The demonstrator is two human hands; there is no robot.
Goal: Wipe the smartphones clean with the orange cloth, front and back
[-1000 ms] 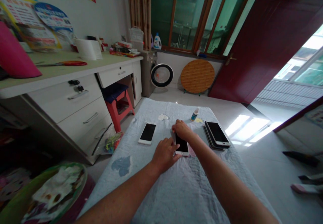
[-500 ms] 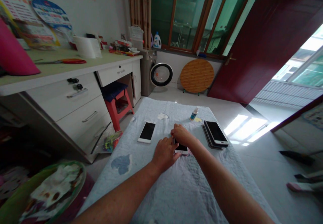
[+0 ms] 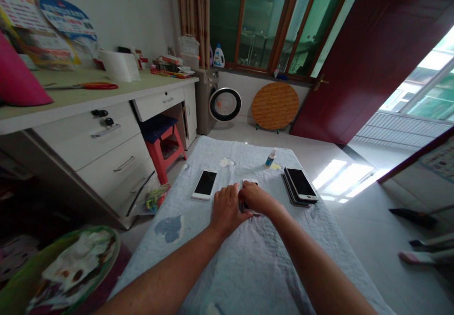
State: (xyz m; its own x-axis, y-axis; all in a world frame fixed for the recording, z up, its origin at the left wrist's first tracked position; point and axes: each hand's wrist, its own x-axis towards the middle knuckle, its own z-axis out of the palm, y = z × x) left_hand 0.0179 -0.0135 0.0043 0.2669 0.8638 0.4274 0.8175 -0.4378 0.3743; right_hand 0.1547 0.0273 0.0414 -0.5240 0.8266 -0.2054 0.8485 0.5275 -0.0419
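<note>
A white-framed smartphone (image 3: 246, 207) lies on the cloth-covered table, largely hidden under my hands. My left hand (image 3: 226, 210) grips its left side, the thumb along the near edge. Over the phone's screen, my right hand (image 3: 256, 197) is closed with fingertips bent down. Whatever those fingers may hold is out of sight. Left of my hands rests another white smartphone (image 3: 205, 184), screen up. A stack of devices sits to the right, topped by a white smartphone (image 3: 301, 184). Beyond my hands stands a small spray bottle (image 3: 270, 159).
A pale blue quilted cloth (image 3: 227, 267) covers the table. On the left are a white desk (image 3: 106, 137), a red stool (image 3: 165, 152) and a waste bin (image 3: 118, 253). Behind stand an open-doored washing machine (image 3: 206, 100) and a round wooden tabletop (image 3: 275, 106).
My right hand has moved down the phone's screen, exposing its far end. My left fingers have shifted slightly up along the left edge. The view has turned a little.
</note>
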